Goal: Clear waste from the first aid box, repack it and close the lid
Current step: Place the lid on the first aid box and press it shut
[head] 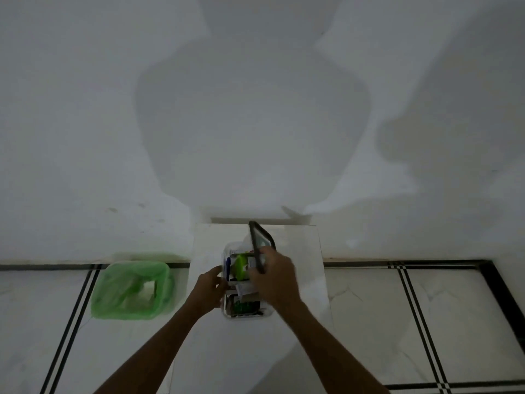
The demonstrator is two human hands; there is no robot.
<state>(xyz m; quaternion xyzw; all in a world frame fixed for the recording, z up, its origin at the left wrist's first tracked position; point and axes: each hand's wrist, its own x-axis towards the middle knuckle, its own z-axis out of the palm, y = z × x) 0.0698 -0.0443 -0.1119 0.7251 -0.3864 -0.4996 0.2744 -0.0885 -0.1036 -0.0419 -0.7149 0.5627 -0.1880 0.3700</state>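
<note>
A clear plastic first aid box [227,312] stands on a white table [298,280], packed with a green packet [241,267], a blue item and small cartons. My right hand [274,280] grips a dark-rimmed clear lid [260,241], held tilted on edge above the box's far half. My left hand [208,288] rests against the box's left wall, fingers curled on its rim. The box's middle part is hidden behind my right hand.
A bin lined with a green bag [132,290] stands on the tiled floor left of the table, with white scraps inside. A white wall rises right behind the table. Black-striped floor tiles lie on both sides.
</note>
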